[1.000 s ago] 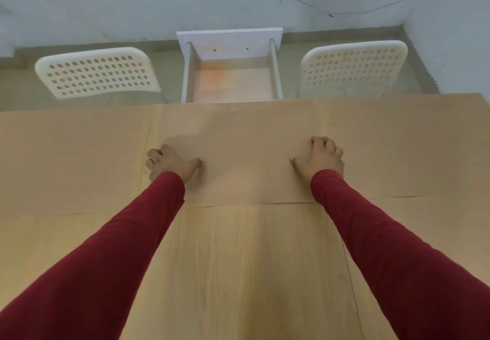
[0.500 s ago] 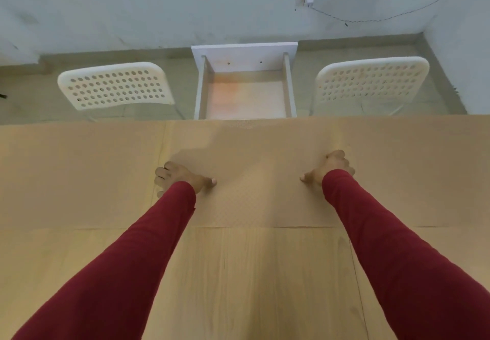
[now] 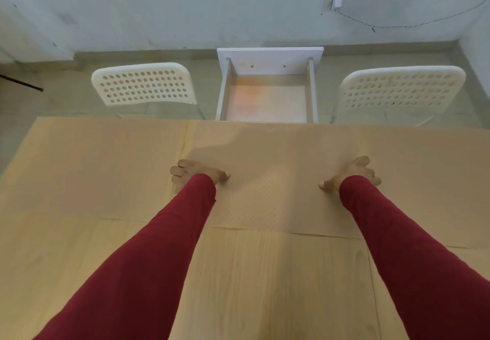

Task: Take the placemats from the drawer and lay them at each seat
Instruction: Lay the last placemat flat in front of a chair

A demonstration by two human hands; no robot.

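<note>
Both hands rest on the middle placemat (image 3: 267, 180), which lies flat along the far edge of the bench (image 3: 265, 286), between two more mats and in front of the open, bare-looking drawer (image 3: 267, 98). The left hand (image 3: 196, 175) presses its left edge with curled fingers; the right hand (image 3: 352, 174) lies open, fingers spread, gripping nothing. The risk is sliding: a thin mat on smooth wood can skew or ride over the left placemat (image 3: 100, 170) or right placemat (image 3: 429, 180) if the hands drag while lifting off, leaving it off-centre between the two chairs.
</note>
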